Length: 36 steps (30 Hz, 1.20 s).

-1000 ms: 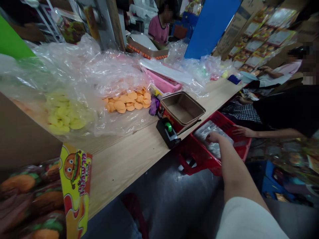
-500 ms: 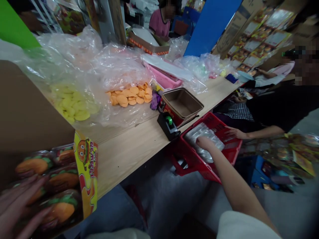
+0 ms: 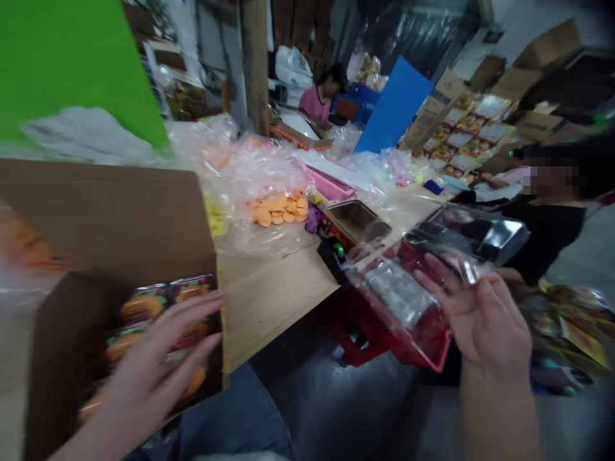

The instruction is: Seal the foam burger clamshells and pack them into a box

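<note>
Lifting away from the red plastic basket (image 3: 432, 349), the right hand (image 3: 485, 320) is now raising a clear plastic packet (image 3: 468, 234) above it. This packet is looking light and floppy, so its edge seems the good place for taking hold, and its long axis is pointing toward the upper right. The fingers are spreading, and I cannot tell how firm their grip is. The left hand (image 3: 154, 365) is resting open on burger-printed candy packs (image 3: 163, 314) inside a cardboard box (image 3: 120, 211).

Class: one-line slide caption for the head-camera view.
Left hand on burger-printed packets in a cardboard box; right hand holds a clear plastic bag over a red basket.
</note>
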Each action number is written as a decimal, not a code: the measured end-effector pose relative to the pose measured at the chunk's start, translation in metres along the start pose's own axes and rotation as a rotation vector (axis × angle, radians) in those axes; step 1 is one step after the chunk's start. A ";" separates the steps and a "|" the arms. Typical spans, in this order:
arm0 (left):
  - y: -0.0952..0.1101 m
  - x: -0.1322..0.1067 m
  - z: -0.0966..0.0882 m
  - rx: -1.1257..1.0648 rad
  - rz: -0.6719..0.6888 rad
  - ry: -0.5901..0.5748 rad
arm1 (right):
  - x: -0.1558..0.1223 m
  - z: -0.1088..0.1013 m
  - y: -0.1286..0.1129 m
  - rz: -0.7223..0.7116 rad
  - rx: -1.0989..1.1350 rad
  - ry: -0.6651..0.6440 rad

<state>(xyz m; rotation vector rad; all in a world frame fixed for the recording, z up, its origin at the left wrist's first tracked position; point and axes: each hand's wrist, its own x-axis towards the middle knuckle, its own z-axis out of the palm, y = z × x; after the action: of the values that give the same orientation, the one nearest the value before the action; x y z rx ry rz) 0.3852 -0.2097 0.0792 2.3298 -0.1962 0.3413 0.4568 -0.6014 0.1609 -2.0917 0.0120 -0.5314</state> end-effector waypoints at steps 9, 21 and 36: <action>0.024 -0.026 -0.031 -1.024 -0.427 -0.075 | -0.065 0.144 -0.061 0.326 0.909 -0.661; -0.081 -0.080 -0.072 -0.424 -0.270 0.248 | -0.056 0.311 -0.108 -0.412 0.313 -0.489; -0.090 -0.106 -0.042 0.331 -0.160 0.256 | -0.060 0.319 -0.088 -0.813 -0.402 -0.435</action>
<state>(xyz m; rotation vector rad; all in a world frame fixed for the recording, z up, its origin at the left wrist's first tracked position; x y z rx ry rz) 0.2977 -0.1132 0.0150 2.5742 0.1854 0.6251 0.5051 -0.2833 0.0633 -2.5254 -1.0969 -0.5556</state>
